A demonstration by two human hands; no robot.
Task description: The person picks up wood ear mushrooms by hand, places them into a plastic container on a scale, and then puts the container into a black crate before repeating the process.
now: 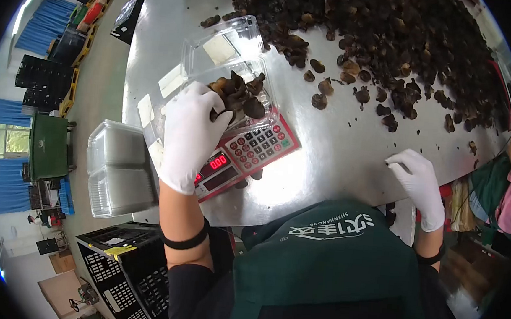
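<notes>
My left hand (192, 132), in a white glove, reaches into a clear plastic clamshell box (271, 80) and curls around dark brown wood ear mushrooms (236, 93). Its fingertips are partly hidden among the pieces. The box lies with its lid (223, 46) folded back, on a red and silver digital scale (250, 147) whose red display reads 0.00. Over the table's near edge, at the right, hovers or rests my gloved right hand (418, 184). Its fingers are loosely bent and apart, with no mushroom visible in them.
A large heap of wood ear mushrooms (388, 38) covers the far side of the metal table (326, 158), with loose pieces scattered before it. Stacked clear boxes (121, 171) stand left of the scale. Black crates (123, 269) sit on the floor below. Another person (509, 195) is at the right edge.
</notes>
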